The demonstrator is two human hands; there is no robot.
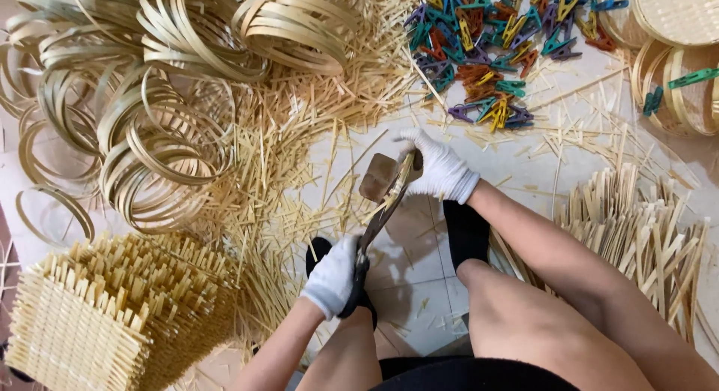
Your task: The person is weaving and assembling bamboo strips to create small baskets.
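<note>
My left hand [333, 275], in a white glove, grips the dark handles of a pair of large metal shears [378, 204]. The blades point up and away from me. My right hand [438, 166], also gloved, holds a thin bamboo strip [407, 170] against the blade tips, just above the floor. Both hands are over pale floor tiles between my knees.
Many bamboo hoops [150, 84] pile at the upper left. Cut bamboo slivers [292, 159] litter the floor. Woven bamboo pieces stack at lower left [97, 316] and at right [644, 234]. Coloured clothespins [487, 46] heap at the top; woven baskets [678, 61] sit at upper right.
</note>
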